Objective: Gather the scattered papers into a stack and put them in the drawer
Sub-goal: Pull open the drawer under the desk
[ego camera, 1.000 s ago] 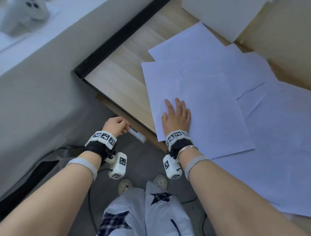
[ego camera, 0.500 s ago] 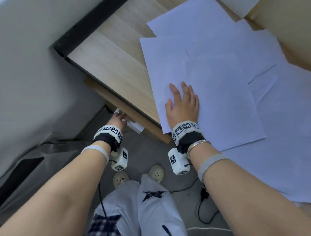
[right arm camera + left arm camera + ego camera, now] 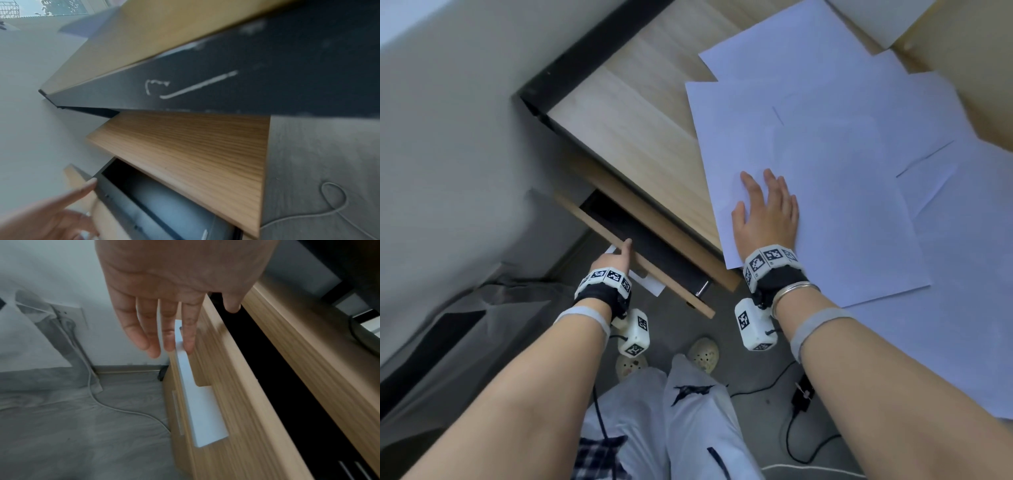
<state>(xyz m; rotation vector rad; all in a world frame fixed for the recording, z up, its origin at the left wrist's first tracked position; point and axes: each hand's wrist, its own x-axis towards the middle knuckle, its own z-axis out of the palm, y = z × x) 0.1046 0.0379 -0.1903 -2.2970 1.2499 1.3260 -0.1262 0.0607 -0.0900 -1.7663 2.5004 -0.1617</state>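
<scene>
Several white paper sheets (image 3: 842,171) lie overlapping and scattered on the wooden desk (image 3: 637,120). My right hand (image 3: 767,209) rests flat on the nearest sheet by the desk's front edge, fingers straight. Below the desktop the drawer (image 3: 640,240) stands partly open, its dark inside showing (image 3: 154,203). My left hand (image 3: 616,258) is at the drawer's wooden front. In the left wrist view its fingers (image 3: 152,331) are straight, the fingertips touch the white handle (image 3: 197,402), and the thumb reaches over the front's top edge. My right hand is not visible in its own wrist view.
My legs and light shoes (image 3: 702,353) stand on the grey floor under the desk. A black adapter with a cable (image 3: 803,395) lies to the right of them. A white cable (image 3: 115,408) runs along the floor by the wall. Dark fabric (image 3: 448,325) lies to the left.
The drawer has slid out from shut to partly open. My left hand, which gripped the handle, now has straight fingers. My right hand stays flat on the paper.
</scene>
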